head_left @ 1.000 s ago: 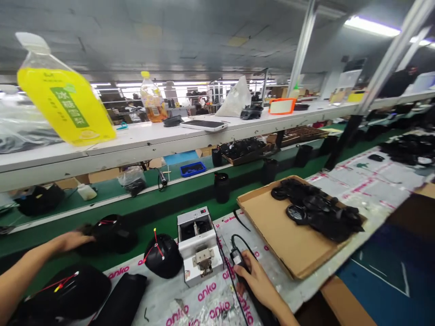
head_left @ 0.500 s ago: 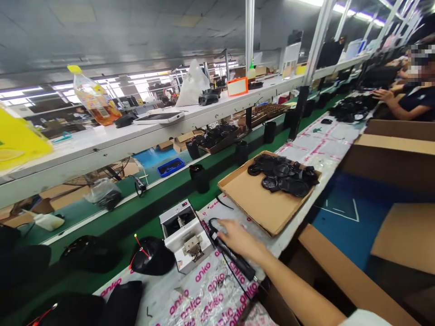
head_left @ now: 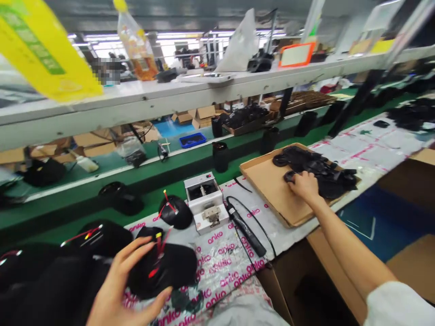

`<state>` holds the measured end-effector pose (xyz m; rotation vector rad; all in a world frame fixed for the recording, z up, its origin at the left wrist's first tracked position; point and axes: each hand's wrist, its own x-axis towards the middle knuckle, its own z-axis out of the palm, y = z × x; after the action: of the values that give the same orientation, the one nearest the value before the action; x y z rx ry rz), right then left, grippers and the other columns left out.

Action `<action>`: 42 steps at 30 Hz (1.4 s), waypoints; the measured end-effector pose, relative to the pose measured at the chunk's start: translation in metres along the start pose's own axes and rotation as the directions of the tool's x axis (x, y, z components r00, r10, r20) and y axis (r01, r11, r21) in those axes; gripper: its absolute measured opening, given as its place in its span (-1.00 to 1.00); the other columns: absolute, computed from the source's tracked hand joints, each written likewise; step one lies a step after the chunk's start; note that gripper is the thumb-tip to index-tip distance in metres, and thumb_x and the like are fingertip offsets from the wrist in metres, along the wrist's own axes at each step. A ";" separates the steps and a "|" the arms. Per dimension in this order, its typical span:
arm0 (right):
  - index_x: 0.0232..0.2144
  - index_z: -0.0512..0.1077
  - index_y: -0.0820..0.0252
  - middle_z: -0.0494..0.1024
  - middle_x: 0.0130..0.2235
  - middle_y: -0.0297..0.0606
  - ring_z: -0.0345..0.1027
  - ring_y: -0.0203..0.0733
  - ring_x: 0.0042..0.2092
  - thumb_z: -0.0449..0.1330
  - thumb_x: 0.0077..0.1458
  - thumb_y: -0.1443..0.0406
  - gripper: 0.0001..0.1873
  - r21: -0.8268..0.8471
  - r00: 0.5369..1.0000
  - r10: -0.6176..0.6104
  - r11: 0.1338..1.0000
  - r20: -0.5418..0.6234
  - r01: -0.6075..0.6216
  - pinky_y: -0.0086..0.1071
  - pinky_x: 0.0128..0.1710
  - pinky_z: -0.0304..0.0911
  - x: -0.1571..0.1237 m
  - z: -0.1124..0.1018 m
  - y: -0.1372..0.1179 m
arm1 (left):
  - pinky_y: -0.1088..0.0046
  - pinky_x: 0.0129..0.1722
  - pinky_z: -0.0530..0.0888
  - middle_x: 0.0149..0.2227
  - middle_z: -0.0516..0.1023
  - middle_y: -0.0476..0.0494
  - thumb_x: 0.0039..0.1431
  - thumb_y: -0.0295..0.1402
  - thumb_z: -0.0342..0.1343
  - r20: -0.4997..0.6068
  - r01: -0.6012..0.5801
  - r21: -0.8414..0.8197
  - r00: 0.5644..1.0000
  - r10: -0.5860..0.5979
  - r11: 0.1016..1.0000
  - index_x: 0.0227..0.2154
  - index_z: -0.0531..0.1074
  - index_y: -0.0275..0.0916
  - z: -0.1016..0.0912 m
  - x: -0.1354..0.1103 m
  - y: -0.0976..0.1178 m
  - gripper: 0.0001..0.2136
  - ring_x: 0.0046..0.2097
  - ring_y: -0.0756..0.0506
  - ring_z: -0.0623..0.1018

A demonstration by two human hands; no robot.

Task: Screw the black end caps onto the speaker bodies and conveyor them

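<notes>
My left hand (head_left: 117, 283) is in the lower left, thumb and fingers spread around a black cup-shaped housing (head_left: 181, 267) with red wires and a yellow connector. Whether the fingertips touch it, I cannot tell. Over the shallow cardboard tray (head_left: 267, 192), my right hand (head_left: 306, 186) pinches a small round black part (head_left: 289, 176). A pile of black parts (head_left: 326, 172) lies beside that hand in the tray. Between my hands are a white machine with a metal fixture (head_left: 208, 203) and a black corded hand tool (head_left: 248, 232) lying on the printed plastic sheet.
More black housings (head_left: 105, 240) with red wires crowd the left side. Behind the bench runs a green conveyor (head_left: 163, 183) carrying black cups (head_left: 220, 156). A white shelf (head_left: 163, 102) crosses above it. Cardboard boxes (head_left: 326, 267) stand below the bench's front edge.
The view has swung left and down. My right hand has gone from beside the hand tool to the tray and taken hold of a round black part. My left hand has come into view.
</notes>
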<state>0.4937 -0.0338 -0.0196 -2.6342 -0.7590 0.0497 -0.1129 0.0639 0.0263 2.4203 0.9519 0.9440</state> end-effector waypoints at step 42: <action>0.35 0.42 -0.06 0.53 0.28 -0.14 0.46 0.21 0.29 0.08 0.39 -0.36 -0.22 0.919 0.498 -0.776 0.364 0.388 -0.149 -0.01 0.30 0.44 -0.261 0.078 -0.112 | -0.08 0.45 0.43 0.44 0.41 -0.39 0.22 0.01 0.50 0.002 0.175 -0.603 0.976 -0.218 0.779 0.52 0.17 0.00 0.103 -0.047 0.018 -0.08 0.44 -0.41 0.47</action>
<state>0.2036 -0.0543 -0.0681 -1.1619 -1.1585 1.2756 -0.0581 0.0083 -0.0582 1.7259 0.7559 1.0590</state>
